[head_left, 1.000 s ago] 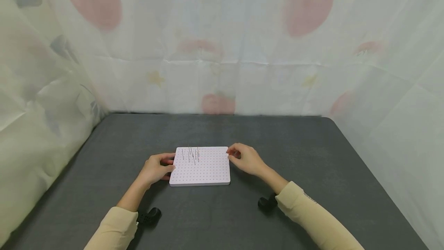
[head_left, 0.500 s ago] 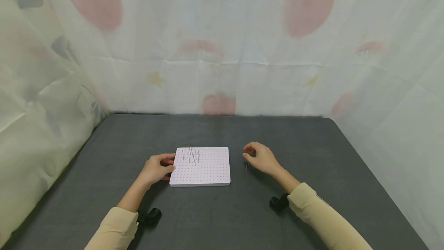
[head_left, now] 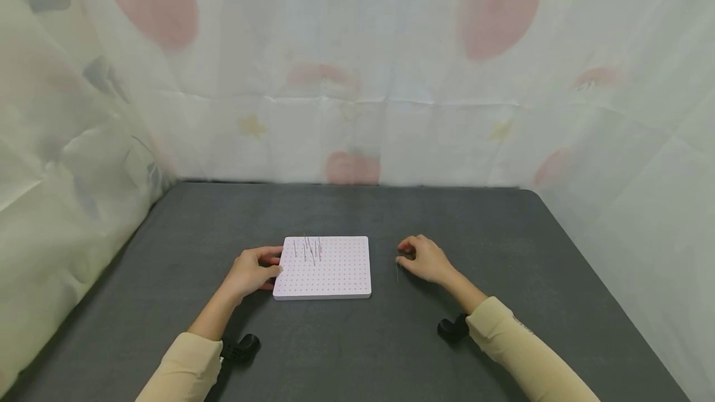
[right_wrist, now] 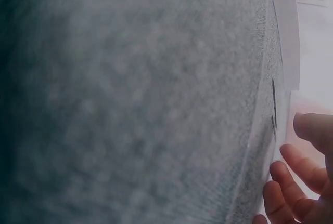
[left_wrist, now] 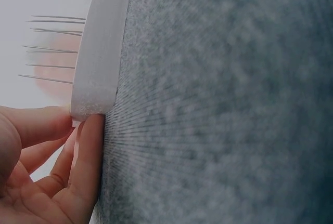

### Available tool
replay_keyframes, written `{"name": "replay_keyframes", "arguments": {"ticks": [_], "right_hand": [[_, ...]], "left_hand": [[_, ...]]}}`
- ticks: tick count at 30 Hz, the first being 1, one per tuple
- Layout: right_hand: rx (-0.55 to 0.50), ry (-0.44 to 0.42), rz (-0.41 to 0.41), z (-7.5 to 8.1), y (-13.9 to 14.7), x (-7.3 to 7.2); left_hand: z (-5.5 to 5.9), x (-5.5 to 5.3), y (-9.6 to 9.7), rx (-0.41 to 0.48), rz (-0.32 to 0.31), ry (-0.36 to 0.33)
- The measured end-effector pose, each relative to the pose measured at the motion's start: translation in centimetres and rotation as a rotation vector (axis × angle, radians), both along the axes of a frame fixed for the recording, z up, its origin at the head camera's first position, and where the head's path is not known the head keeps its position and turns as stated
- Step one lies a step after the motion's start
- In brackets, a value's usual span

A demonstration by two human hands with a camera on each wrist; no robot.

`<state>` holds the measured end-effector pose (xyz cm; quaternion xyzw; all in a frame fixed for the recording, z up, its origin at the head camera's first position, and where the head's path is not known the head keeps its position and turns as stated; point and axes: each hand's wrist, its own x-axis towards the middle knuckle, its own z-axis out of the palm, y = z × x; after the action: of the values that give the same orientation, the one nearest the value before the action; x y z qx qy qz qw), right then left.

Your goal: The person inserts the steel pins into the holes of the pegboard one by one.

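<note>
My left hand grips the left edge of a white perforated board, thumb against its top edge. The left wrist view shows that thumb and the fingers at the board's corner. Several thin metal needles stand in holes in the board's upper left part, some leaning. To the right of the board is my right hand, fingers loosely bent, thumb and index fingertips apart. Thin dark needles lie on the table just beyond those fingertips, apart from them in the right wrist view.
Board and hands are on a dark grey table. A pale curtain with fruit prints hangs along its back and sides. Each wrist carries a small black camera, the left one close to the table.
My right hand has drawn away from the board's right edge to the right, then lowered slightly beside the loose needles. The left hand and the board have stayed put.
</note>
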<state>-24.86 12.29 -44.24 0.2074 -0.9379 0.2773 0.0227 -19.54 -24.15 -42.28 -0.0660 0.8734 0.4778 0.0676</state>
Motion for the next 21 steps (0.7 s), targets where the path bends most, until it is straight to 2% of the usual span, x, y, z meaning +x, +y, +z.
{"name": "replay_keyframes", "arguments": {"ticks": [21], "right_hand": [[0.088, 0.029, -0.013, 0.19, -0.33, 0.32]], "left_hand": [[-0.03, 0.1, -0.12, -0.002, -0.006, -0.001]]}}
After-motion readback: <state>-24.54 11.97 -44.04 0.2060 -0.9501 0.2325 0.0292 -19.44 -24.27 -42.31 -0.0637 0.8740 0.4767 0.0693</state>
